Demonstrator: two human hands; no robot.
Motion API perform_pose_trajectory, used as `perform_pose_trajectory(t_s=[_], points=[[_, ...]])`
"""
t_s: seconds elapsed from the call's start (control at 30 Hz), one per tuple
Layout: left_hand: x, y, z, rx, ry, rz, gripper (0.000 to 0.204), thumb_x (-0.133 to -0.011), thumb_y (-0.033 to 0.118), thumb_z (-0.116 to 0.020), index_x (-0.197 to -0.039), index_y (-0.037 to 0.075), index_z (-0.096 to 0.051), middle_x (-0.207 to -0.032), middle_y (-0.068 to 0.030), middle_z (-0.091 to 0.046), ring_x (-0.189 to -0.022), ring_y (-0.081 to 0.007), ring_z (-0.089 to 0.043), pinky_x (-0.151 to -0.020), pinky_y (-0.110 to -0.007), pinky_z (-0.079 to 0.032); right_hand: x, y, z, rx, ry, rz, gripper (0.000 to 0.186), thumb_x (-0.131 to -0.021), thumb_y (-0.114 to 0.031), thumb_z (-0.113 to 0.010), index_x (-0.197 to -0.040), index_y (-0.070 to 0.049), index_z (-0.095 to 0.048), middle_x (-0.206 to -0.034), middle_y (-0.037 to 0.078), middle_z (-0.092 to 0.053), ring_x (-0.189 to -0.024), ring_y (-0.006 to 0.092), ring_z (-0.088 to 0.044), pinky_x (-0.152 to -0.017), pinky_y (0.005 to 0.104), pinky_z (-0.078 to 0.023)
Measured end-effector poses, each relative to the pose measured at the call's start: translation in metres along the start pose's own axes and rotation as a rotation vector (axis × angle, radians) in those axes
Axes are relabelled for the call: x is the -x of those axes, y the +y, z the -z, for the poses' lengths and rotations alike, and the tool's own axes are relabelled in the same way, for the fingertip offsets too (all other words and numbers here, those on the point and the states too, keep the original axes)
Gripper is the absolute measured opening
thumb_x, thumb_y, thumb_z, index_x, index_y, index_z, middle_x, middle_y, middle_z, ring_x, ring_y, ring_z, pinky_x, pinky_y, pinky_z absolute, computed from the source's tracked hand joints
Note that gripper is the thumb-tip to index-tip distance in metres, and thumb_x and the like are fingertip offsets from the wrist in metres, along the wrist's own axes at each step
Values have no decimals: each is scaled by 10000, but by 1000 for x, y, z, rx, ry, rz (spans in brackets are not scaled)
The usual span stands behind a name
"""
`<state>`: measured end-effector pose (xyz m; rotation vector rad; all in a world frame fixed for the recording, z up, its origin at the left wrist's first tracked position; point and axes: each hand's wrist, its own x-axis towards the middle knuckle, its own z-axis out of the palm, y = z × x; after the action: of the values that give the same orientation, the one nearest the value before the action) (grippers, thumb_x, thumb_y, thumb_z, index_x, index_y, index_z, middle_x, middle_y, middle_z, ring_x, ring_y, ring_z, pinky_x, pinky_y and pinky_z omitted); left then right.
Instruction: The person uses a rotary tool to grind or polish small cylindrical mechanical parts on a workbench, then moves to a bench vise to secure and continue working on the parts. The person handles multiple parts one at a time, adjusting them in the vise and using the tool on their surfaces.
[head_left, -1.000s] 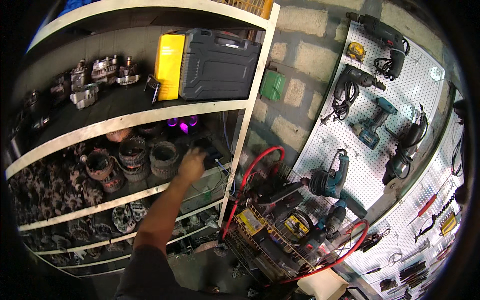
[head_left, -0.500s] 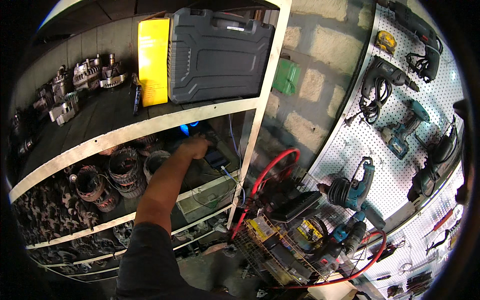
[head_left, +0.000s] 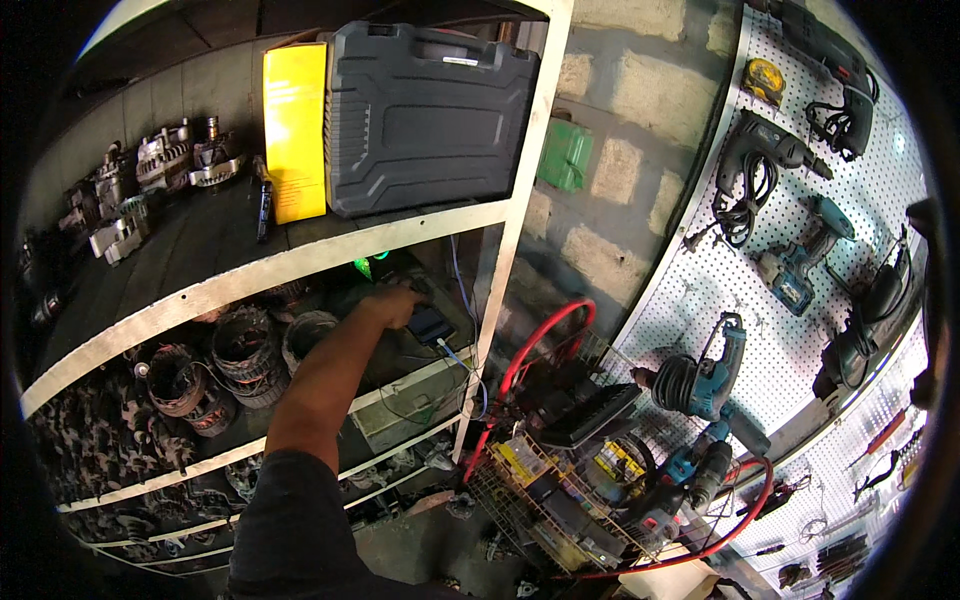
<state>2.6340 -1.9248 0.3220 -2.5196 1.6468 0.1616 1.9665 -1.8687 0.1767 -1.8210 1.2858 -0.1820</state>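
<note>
While reaching deep into the middle shelf, the left hand (head_left: 395,303) rests on a small dark box (head_left: 430,323) lit by a green glow (head_left: 362,268) just behind the knuckles; grip state can't be told, fingers hidden in shadow. Thin blue wire (head_left: 462,360) trails down from the box. Left of the forearm: wound stator coils (head_left: 240,350). Above the hand: grey tool case (head_left: 425,115) beside a yellow box (head_left: 295,130). Far right: pegboard (head_left: 700,290) of drills.

Tool case (head_left: 430,115) on shelf (head_left: 300,262)
</note>
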Motion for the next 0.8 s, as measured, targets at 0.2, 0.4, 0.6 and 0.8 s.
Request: perform_pose_trajectory(t_s=[0.2,0.4,0.6,0.8], points=[[22,10,14,106,71,9,863,-946,25,-667,-1742,328,-528,-1846,-211,-383,-1661,-442,-443,-1293,-591,-465,5,10,0,-17,9,-32,359,-1027,-360,-731,-1251,-82,-776,-1239,138,-777,-988,318,-814,-805,519,-697],[68,31,42,143,251,81,874,-948,-59,-585,-1760,252,-490,-1831,-262,-382,-1688,-468,-386,-1371,-584,-383,13,17,2,-37,20,-33,362,-1044,-367,-720,-1263,-84,-772,-1254,139,-774,-993,317,-814,-809,522,-699],[100,61,24,144,446,-26,819,-940,-38,-594,-1722,198,-540,-1825,-270,-388,-1680,-483,-390,-1364,-590,-383,25,26,5,-57,39,-23,364,-1061,-374,-709,-1275,-85,-769,-1270,139,-771,-999,316,-814,-813,525,-702],[105,61,4,226,395,130,703,-946,48,-655,-1640,159,-628,-1771,-254,-461,-1660,-477,-412,-1346,-601,-383,50,53,7,-72,67,-49,367,-1078,-380,-698,-1287,-86,-765,-1285,139,-767,-1004,316,-814,-816,528,-704]])
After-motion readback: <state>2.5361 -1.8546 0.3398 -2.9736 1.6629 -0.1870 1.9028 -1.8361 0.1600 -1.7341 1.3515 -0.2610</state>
